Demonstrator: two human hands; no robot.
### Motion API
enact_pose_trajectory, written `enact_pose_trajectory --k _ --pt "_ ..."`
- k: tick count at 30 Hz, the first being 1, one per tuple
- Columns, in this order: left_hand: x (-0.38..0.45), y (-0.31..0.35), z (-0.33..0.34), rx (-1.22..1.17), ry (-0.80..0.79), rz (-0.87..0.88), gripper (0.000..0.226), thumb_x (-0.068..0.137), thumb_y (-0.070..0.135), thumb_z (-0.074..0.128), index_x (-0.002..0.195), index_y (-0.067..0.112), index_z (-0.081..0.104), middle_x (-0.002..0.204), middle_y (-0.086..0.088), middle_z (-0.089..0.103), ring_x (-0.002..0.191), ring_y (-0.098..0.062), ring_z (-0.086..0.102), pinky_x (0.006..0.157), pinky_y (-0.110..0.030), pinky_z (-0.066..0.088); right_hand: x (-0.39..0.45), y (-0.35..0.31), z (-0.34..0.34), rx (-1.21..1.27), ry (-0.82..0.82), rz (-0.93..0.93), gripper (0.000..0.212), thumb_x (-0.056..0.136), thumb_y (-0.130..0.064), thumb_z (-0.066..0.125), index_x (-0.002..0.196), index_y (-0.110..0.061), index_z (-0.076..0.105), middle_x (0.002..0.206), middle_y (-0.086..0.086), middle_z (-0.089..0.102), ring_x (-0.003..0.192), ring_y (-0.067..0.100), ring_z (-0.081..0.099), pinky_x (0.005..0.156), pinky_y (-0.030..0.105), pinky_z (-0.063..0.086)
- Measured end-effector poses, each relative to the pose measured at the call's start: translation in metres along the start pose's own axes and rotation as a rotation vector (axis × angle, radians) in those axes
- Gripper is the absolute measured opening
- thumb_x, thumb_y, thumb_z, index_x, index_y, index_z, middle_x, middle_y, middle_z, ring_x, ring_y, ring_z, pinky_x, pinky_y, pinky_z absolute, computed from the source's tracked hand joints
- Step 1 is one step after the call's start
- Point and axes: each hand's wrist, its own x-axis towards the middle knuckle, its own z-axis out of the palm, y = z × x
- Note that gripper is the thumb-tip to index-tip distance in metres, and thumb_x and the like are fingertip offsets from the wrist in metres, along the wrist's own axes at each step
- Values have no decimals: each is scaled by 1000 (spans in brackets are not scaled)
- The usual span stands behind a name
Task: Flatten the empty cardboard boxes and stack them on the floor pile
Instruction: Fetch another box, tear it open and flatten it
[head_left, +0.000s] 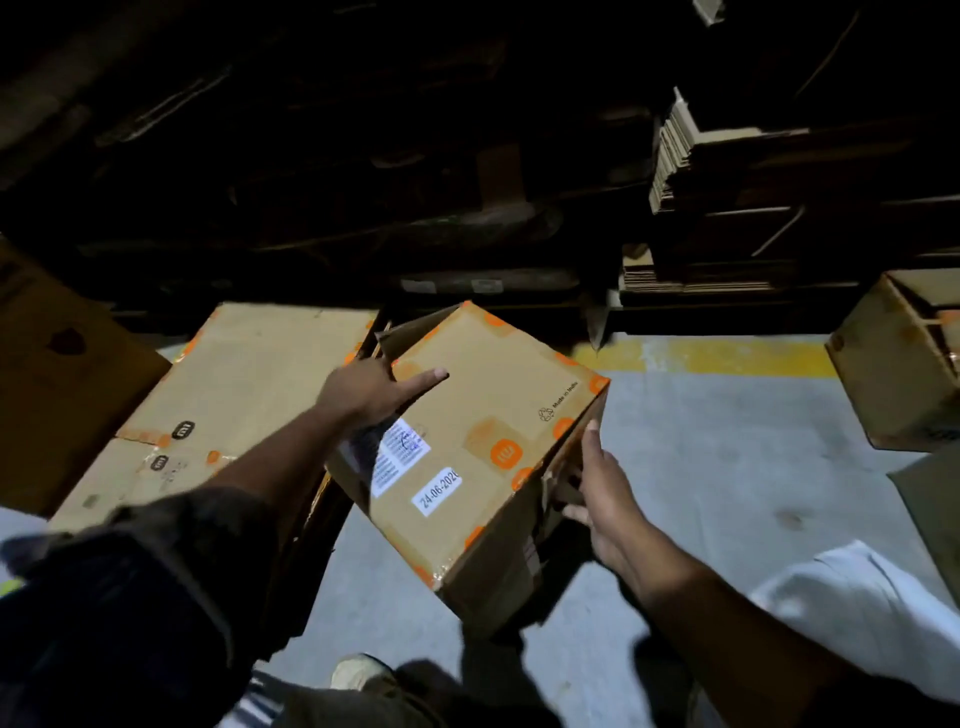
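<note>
A brown cardboard box (483, 447) with orange marks, a white label and a date sticker is held tilted above the grey floor in the middle of the view. My left hand (371, 387) lies on its top face near the far left corner, thumb stretched out across the cardboard. My right hand (597, 499) is at the box's right end, thumb up along the edge and fingers curled into the torn open end. To the left, flattened boxes (244, 384) of the same print lie stacked on the floor.
Another brown box (893, 364) stands at the right edge. Stacks of flat cardboard (696, 171) fill dark shelving behind. A yellow line (727, 353) runs along the floor. A large box (47, 374) is at the far left. My shoe (358, 670) shows below.
</note>
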Motion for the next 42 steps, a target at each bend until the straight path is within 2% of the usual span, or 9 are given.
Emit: enact_pose_trajectory --k 7,14,21,26,29,32,35,38,42 --pt "-48 -22 26 -351 86 -282 81 67 97 42 77 19 59 80 -2 66 81 -28 65 70 -36 47 -35 9 12 40 -156 210 99 81 -86 36 155 -20 33 154 17 39 141 38 38 111 53 37" --pt "-118 -35 36 -1205 260 -608 69 78 73 67 85 4 67 76 -12 73 62 -28 69 54 -30 49 -39 -14 1 -173 -183 -191 70 68 -81 63 102 -19 64 100 -4 70 103 19 64 93 37 49" --pt "-172 11 145 -1804 179 -801 77 83 78 48 114 10 68 103 -16 76 96 -35 72 94 -51 54 -31 -35 -9 -744 -165 -532 86 64 -88 59 128 -31 55 127 -9 47 119 13 49 104 42 44" --pt "-181 6 195 -1343 -192 -882 62 106 52 31 139 4 53 137 -22 58 118 -36 56 104 -43 44 -14 -10 -14 -908 -127 -487 101 43 -85 76 123 -27 53 126 -4 55 112 18 59 97 41 51" --pt "-173 -4 189 -928 87 -718 53 105 32 45 149 4 42 144 -25 49 130 -39 49 110 -47 42 -15 2 -4 -1154 -112 -617 106 55 -76 79 140 -23 42 138 -1 47 129 22 46 107 40 40" --pt "-178 2 155 -878 421 -383 66 100 21 53 159 17 22 161 -2 24 147 -24 28 118 -45 31 -13 8 3 -1365 -164 -744 104 57 -74 78 139 -23 42 134 -2 47 128 21 43 108 37 32" --pt "-185 9 142 -678 215 11 93 85 47 67 159 29 15 161 14 19 149 -14 22 121 -46 28 -14 17 6 -1527 -174 -858 96 57 -73 78 132 -22 47 124 -5 48 118 18 44 102 36 34" --pt "-193 15 156 -377 -52 52 126 65 88 55 161 24 2 167 9 0 153 -13 4 122 -53 17 -19 31 8 -1586 -164 -933 83 62 -68 78 126 -24 49 120 -7 50 110 14 45 98 33 35" --pt "-200 37 163 -246 -132 20 115 75 63 56 160 15 -6 168 -3 -10 155 -23 -11 121 -62 10 -27 43 7 -1567 -159 -943 77 66 -65 77 125 -24 50 120 -8 50 110 13 46 95 31 31"
